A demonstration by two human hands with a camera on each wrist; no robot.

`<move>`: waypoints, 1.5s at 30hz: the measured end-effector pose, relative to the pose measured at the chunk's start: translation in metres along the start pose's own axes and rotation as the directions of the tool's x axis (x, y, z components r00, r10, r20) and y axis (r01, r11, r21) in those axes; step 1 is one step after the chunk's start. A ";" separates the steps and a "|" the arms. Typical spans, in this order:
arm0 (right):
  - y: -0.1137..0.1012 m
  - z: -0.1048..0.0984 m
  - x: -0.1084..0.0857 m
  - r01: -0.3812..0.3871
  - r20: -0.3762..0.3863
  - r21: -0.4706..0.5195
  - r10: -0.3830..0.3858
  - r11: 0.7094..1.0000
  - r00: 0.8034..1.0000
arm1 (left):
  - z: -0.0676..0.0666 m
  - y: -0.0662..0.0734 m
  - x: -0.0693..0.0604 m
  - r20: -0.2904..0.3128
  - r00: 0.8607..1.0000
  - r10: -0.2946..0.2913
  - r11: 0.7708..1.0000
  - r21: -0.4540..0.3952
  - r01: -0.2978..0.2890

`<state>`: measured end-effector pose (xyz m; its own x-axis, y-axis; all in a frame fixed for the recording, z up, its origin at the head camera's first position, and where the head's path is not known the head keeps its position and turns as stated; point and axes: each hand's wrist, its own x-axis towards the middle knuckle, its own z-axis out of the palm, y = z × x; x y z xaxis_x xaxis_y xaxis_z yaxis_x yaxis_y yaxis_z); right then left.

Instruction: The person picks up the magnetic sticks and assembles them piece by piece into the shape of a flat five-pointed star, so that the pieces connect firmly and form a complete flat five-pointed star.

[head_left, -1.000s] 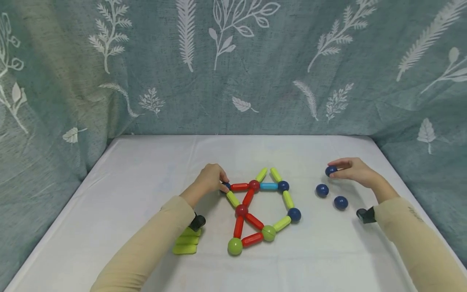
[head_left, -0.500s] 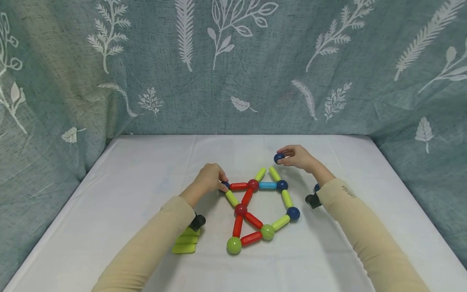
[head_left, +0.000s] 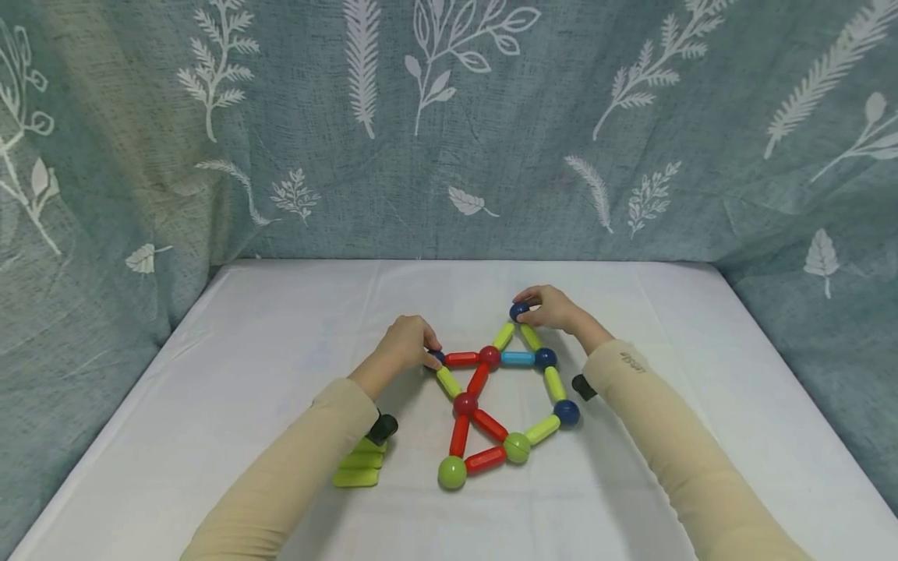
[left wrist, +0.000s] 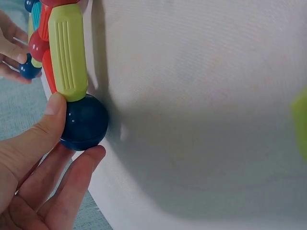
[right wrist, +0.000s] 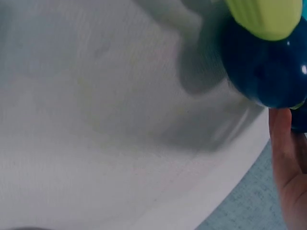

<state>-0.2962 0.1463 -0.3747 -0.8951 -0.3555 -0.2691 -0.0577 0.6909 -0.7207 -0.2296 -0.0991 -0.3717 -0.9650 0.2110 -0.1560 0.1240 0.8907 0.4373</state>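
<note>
A flat figure of joined rods and balls lies mid-table. My left hand (head_left: 408,343) pinches the dark blue ball (left wrist: 85,122) at its left corner between thumb and fingers; a lime rod (left wrist: 68,52) and a red rod (head_left: 462,359) meet that ball. At the figure's far end my right hand (head_left: 554,309) grips another blue ball (head_left: 519,312) at the tips of two lime rods (head_left: 503,336); whether it touches both is unclear. In the right wrist view a nearer blue ball (right wrist: 268,64) partly hides the right fingers (right wrist: 282,139).
Spare lime rods (head_left: 356,476) lie beside the left forearm, partly under its wrist camera. Green balls (head_left: 452,473) form the figure's near corners, and a blue ball (head_left: 567,413) its right one. A patterned curtain (head_left: 435,179) hangs behind the white table (head_left: 281,312).
My right hand has carried its blue ball leftward from the table's right side to the figure's far tip. The loose blue balls there are now hidden behind the right sleeve. My left hand has stayed put.
</note>
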 end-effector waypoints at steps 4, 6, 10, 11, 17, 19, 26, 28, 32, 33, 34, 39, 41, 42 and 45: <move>0.000 0.002 0.001 0.000 0.049 -0.037 0.002 0.999 0.999 | 0.001 -0.001 0.000 -0.002 1.000 0.000 1.000 -0.010 0.000; 0.000 0.003 0.002 0.001 0.061 -0.051 0.003 0.999 0.998 | 0.001 -0.001 0.000 -0.003 1.000 0.005 1.000 -0.015 -0.005; 0.001 0.004 0.002 0.005 0.060 -0.066 -0.001 0.998 0.998 | 0.001 -0.001 0.000 -0.008 1.000 0.008 1.000 -0.021 -0.008; 0.002 0.004 0.002 0.007 0.060 -0.073 -0.003 0.997 0.998 | 0.001 -0.001 0.000 -0.009 1.000 0.011 1.000 -0.017 -0.011; 0.003 0.005 0.003 0.013 0.041 -0.110 -0.009 0.994 0.999 | -0.001 0.001 -0.002 -0.005 1.000 0.013 1.000 -0.021 -0.013; 0.004 0.005 0.003 0.011 0.031 -0.109 -0.008 0.994 0.999 | -0.001 0.001 -0.001 -0.004 1.000 0.014 1.000 -0.021 -0.014; 0.006 0.007 0.005 -0.001 0.020 -0.106 0.004 0.994 1.000 | -0.001 0.000 -0.001 0.000 1.000 0.003 1.000 -0.021 -0.003; 0.006 0.008 0.006 -0.005 0.017 -0.102 0.007 0.995 1.000 | -0.001 -0.001 -0.001 0.000 1.000 0.004 1.000 -0.017 -0.004; 0.005 0.008 0.006 -0.001 0.018 -0.095 0.002 0.996 1.000 | -0.001 -0.002 -0.001 0.000 1.000 -0.011 1.000 -0.021 0.011; 0.004 0.009 0.006 -0.001 0.018 -0.091 0.002 0.996 1.000 | -0.001 -0.002 -0.001 0.001 1.000 -0.014 1.000 -0.021 0.014; 0.004 0.009 0.005 -0.005 0.017 -0.082 0.006 0.997 1.000 | -0.001 -0.003 -0.001 0.002 1.000 -0.018 1.000 -0.023 0.019; 0.005 0.009 0.006 -0.014 0.008 -0.065 0.015 0.998 1.000 | -0.001 -0.001 -0.002 0.000 1.000 -0.017 0.999 -0.029 0.017; 0.007 0.008 0.004 -0.004 0.011 -0.066 0.005 0.998 1.000 | -0.002 0.000 -0.002 0.000 1.000 -0.020 0.999 -0.034 0.020; 0.007 0.007 0.003 0.002 0.009 -0.074 -0.002 0.997 1.000 | -0.002 0.000 -0.003 0.002 1.000 -0.021 0.999 -0.036 0.021; 0.010 0.003 -0.007 0.016 -0.003 -0.053 -0.016 0.998 1.000 | -0.002 0.002 -0.003 0.007 1.000 -0.024 0.999 -0.040 0.024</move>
<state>-0.2886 0.1539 -0.3821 -0.8955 -0.3646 -0.2553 -0.0952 0.7173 -0.6903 -0.2272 -0.0990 -0.3690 -0.9661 0.1925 -0.1723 0.0915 0.8788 0.4684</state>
